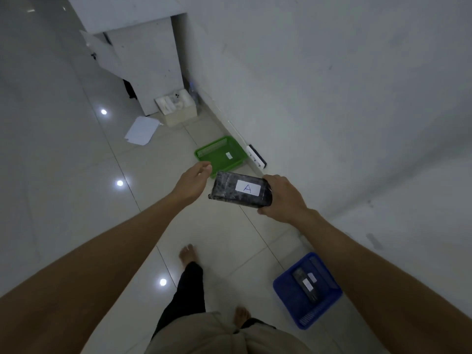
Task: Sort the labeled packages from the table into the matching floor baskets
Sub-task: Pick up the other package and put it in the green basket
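My right hand [282, 198] grips the right end of a black wrapped package [227, 191] with a white label marked "A", held flat above the floor. My left hand [194, 181] hovers just left of the package, fingers apart and holding nothing. Beyond the hands, a green basket [204, 153] sits on the floor against the wall, with a small white label inside it. A blue basket [283, 300] sits on the floor at the lower right, by the wall. It holds a black package [304, 282] with white labels.
The white wall runs along the right. A white cabinet [143, 60] stands at the back, with a cardboard box [178, 111] of items and loose papers [141, 130] on the floor beside it. A black-and-white strip [256, 155] lies behind the green basket. My bare feet stand on glossy tiles.
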A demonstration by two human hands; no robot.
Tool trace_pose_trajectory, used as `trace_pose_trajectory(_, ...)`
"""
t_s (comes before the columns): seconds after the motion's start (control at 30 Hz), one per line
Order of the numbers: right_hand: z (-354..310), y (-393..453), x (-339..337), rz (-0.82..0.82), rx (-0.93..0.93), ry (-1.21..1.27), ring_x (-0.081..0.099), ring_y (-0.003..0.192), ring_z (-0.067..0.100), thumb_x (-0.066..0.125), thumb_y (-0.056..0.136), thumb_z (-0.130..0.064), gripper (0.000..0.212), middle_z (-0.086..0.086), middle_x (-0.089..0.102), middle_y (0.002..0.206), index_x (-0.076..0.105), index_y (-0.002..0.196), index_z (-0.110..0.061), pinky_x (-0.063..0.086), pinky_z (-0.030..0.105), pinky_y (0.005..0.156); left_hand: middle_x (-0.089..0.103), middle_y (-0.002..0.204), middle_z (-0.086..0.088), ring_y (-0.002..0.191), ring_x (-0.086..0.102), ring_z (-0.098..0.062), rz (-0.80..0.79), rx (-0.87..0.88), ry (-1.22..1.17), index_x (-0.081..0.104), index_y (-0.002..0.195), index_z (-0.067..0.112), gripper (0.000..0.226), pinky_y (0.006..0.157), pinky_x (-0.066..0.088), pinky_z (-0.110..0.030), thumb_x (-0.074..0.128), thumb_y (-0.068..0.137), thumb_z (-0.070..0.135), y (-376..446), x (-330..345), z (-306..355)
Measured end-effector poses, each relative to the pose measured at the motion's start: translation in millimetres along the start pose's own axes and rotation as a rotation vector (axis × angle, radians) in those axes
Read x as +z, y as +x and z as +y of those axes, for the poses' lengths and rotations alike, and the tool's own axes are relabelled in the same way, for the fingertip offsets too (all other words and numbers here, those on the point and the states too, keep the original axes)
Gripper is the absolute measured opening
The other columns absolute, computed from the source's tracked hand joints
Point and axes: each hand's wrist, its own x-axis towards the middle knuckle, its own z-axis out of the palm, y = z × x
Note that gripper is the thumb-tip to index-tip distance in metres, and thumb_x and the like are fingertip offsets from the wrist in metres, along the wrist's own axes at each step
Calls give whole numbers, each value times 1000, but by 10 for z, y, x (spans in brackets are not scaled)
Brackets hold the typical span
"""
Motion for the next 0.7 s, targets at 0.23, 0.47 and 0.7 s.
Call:
trace_pose_trajectory(0.23,-381,1307,91,23,94,52,51,114,25,89,58,-37,81,6,57,120,50,127,-18,51,42,90,60,126,-3,113,56,-21,-52,56,28,53,133,20,41,92,41,-34,36,103,41,1385,-797,-19)
trace_pose_trajectory(0.47,-780,2377,223,64,197,109,49,118,26,90,58,-34,90,6,56,125,47,135,-19,47,39,93,60,129,-4,111,55,-17,-155,82,82,55,132,20,39,89,38,-29,38,103,39,2549,-1453,-50)
trace_pose_trajectory(0.7,-785,3375,317,91,322,125,51,114,24,89,57,-38,88,4,56,121,48,133,-18,42,32,88,57,137,-5,123,52,-20,-258,121,149,53,136,21,41,96,37,-28,39,102,39,3744,-1714,-31)
